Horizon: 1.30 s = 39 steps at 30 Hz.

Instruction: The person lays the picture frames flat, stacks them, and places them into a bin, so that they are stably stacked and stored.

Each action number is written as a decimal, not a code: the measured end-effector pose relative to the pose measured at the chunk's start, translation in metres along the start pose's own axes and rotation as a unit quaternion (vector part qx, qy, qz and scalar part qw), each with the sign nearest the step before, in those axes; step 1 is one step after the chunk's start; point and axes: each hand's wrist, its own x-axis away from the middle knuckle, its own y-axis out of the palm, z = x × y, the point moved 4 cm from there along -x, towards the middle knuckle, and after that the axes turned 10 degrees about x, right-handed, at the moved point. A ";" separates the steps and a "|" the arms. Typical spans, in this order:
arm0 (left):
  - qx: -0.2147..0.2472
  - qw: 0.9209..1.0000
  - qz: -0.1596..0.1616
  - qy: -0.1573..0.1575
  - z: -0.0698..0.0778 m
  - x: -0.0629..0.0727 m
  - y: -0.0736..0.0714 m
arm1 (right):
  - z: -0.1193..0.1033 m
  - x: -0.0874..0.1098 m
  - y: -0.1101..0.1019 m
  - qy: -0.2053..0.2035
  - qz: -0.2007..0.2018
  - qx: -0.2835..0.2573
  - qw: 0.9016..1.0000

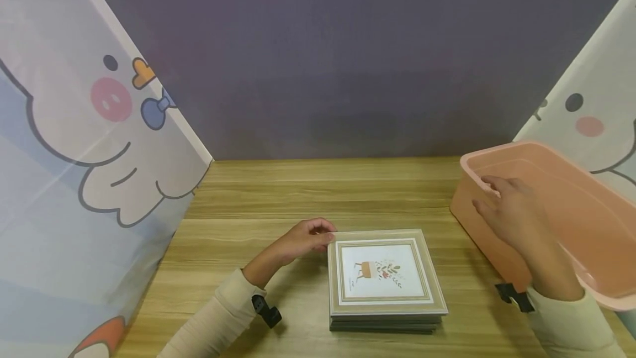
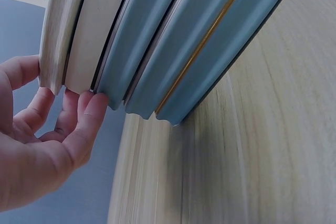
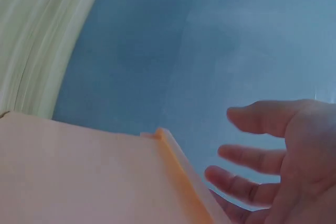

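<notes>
A stack of picture frames sits on the table, topped by a pale wood picture frame (image 1: 380,272) with a plant-and-animal print. My left hand (image 1: 303,242) is at the stack's far left corner. In the left wrist view, the thumb of my left hand (image 2: 44,156) touches the top frame's edge, and its curled fingertips touch the edges of the upper frames. Below them lie several blue frames (image 2: 157,40). My right hand (image 1: 514,211) hovers over the left rim of a pink plastic bin (image 1: 467,220). In the right wrist view, the fingers of my right hand (image 3: 294,156) are loosely spread, holding nothing.
The wood-grain table (image 1: 298,192) ends at a dark grey back wall (image 1: 318,59). Cartoon-printed panels (image 1: 64,104) stand on both sides. The bin takes up the right side of the table, its inside partly hidden by my right arm.
</notes>
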 end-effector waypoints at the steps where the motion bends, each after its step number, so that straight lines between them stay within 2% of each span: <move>1: -0.001 1.000 0.001 0.000 0.000 0.000 0.000 | 0.002 0.001 -0.001 0.010 -0.002 0.004 1.000; 6: 0.002 1.000 0.002 0.000 -0.002 0.000 -0.001 | 0.014 0.006 -0.004 0.047 -0.029 0.017 0.998; 19: 0.007 1.000 -0.003 0.005 -0.002 -0.001 0.000 | 0.036 0.008 -0.007 0.068 -0.096 0.043 0.992; 33: 0.016 1.000 0.001 0.005 -0.002 -0.001 0.000 | 0.032 0.004 -0.005 0.044 -0.109 0.051 0.992; 39: 0.019 1.000 0.000 0.006 -0.004 -0.002 -0.001 | 0.027 0.002 -0.003 0.033 -0.096 0.052 0.993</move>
